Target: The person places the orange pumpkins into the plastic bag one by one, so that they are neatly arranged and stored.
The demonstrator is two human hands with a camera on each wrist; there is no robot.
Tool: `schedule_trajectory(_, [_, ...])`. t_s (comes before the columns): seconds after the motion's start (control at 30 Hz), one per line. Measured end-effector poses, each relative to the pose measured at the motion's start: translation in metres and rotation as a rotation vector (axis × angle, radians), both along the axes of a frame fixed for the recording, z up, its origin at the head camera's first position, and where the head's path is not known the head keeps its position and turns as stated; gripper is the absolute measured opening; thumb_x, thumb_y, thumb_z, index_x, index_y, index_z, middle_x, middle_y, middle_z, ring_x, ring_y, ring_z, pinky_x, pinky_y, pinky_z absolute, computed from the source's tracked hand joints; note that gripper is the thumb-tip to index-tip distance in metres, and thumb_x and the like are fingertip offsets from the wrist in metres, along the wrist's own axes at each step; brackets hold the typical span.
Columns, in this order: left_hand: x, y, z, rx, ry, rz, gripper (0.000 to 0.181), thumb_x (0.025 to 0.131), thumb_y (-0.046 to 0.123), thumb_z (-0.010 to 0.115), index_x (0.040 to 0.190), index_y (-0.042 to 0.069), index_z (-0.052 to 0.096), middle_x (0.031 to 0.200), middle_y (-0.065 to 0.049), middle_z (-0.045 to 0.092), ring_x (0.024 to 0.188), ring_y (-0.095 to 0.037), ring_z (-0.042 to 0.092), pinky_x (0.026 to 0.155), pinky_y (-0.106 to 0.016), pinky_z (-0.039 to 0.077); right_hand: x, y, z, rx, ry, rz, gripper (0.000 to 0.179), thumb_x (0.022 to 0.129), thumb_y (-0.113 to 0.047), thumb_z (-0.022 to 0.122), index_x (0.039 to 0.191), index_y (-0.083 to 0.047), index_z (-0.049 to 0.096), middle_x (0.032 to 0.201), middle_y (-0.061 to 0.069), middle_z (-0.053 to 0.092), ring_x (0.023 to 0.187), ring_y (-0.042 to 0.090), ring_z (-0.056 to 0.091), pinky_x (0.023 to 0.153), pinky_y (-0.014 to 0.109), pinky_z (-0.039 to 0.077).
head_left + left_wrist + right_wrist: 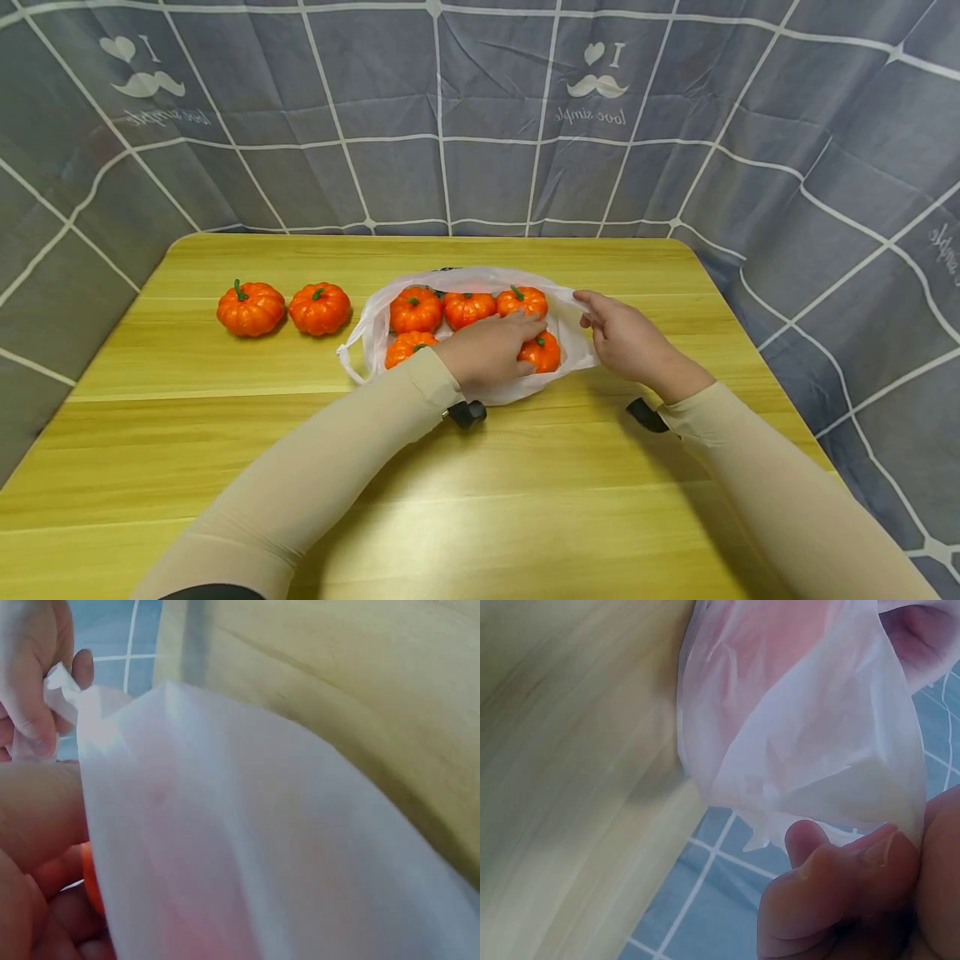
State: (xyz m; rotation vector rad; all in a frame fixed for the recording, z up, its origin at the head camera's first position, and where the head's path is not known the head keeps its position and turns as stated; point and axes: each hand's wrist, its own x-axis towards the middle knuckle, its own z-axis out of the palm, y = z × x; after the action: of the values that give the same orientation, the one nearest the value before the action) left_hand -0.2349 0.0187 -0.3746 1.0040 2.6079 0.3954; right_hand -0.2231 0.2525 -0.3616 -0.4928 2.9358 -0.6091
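A white plastic bag (570,333) lies on its side on the table, its mouth spread wide. Inside sit several small orange pumpkins (415,309) with green stems. My left hand (491,346) reaches into the mouth, thumb and fingers around a pumpkin (543,353) at the bag's right end. In the left wrist view, the bag's wall (225,825) covers most of that pumpkin, with an orange sliver showing beside curled fingers (71,911). My right hand (630,340) pinches the bag's right rim, and the right wrist view shows its thumb and fingers (825,892) at the plastic edge.
Two more orange pumpkins, one at the far left (251,309) and another beside it (320,308), stand on the wooden table (480,500) left of the bag. A grey curtain (495,100) with white lines encloses the table's back and sides.
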Motion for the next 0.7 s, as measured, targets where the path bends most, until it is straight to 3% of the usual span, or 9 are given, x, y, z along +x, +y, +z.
schedule_trajectory(0.17, [-0.0021, -0.0037, 0.0005, 0.034, -0.043, 0.025, 0.070, 0.104, 0.032, 0.066, 0.165, 0.017, 0.036, 0.171, -0.002, 0.037, 0.157, -0.022, 0.037, 0.130, -0.038, 0.029, 0.0000, -0.0007, -0.0014, 0.000, -0.009, 0.000, 0.053, 0.103, 0.001, 0.042, 0.156, 0.005, 0.042, 0.119, 0.022, 0.070, 0.107, 0.037, 0.066, 0.100, 0.055, 0.055])
schedule_trajectory(0.33, [-0.0049, -0.0046, -0.0010, 0.047, -0.040, 0.032, 0.068, 0.103, 0.029, 0.068, 0.163, 0.017, 0.040, 0.166, -0.003, 0.045, 0.151, -0.024, 0.046, 0.127, -0.040, 0.034, -0.0003, -0.0002, -0.0036, -0.002, -0.009, 0.008, 0.053, 0.103, 0.002, 0.043, 0.156, 0.004, 0.042, 0.120, 0.022, 0.071, 0.109, 0.038, 0.067, 0.101, 0.056, 0.055])
schedule_trajectory(0.7, [-0.0050, -0.0064, -0.0017, 0.041, -0.037, 0.045, 0.072, 0.101, 0.032, 0.072, 0.164, 0.019, 0.039, 0.165, -0.005, 0.046, 0.149, -0.025, 0.049, 0.126, -0.040, 0.037, -0.0003, -0.0002, -0.0050, -0.004, -0.008, 0.011, 0.053, 0.104, 0.000, 0.044, 0.157, 0.003, 0.041, 0.121, 0.022, 0.071, 0.108, 0.037, 0.067, 0.101, 0.056, 0.055])
